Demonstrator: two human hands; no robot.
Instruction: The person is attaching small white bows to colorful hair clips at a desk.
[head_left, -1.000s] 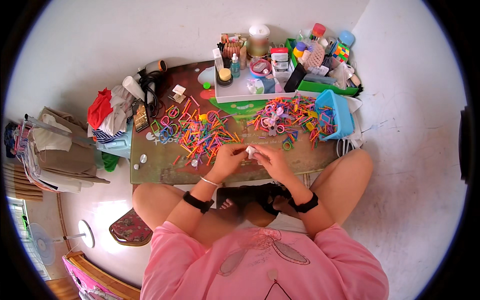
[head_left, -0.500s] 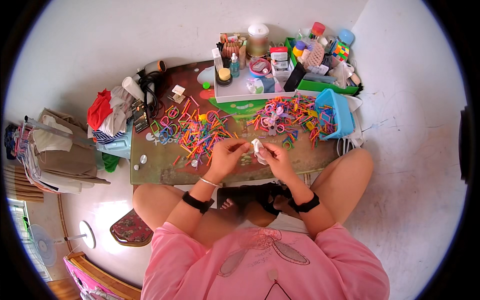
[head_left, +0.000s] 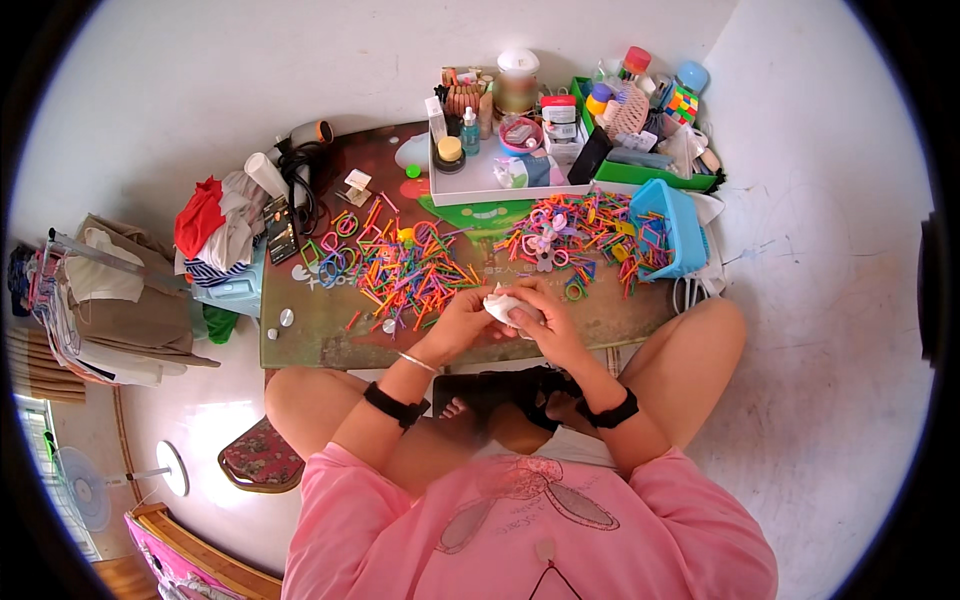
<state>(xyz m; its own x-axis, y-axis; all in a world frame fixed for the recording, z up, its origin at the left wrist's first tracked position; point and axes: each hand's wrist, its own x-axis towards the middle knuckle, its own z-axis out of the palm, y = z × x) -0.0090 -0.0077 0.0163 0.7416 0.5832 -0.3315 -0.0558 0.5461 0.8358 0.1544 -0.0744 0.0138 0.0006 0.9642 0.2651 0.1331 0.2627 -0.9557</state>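
The right hand (head_left: 545,318) grasps a white cloth (head_left: 503,308) over the near side of the table (head_left: 335,335); the left hand (head_left: 463,316) touches it, though I cannot tell whether it grips. Farther out lie a left pile (head_left: 420,272) and a right pile (head_left: 598,228) of coloured sticks, a basket (head_left: 687,228) at right, a tray (head_left: 500,195) beyond

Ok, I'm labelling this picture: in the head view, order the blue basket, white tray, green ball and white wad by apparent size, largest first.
1. White tray
2. Blue basket
3. White wad, partly hidden
4. Green ball
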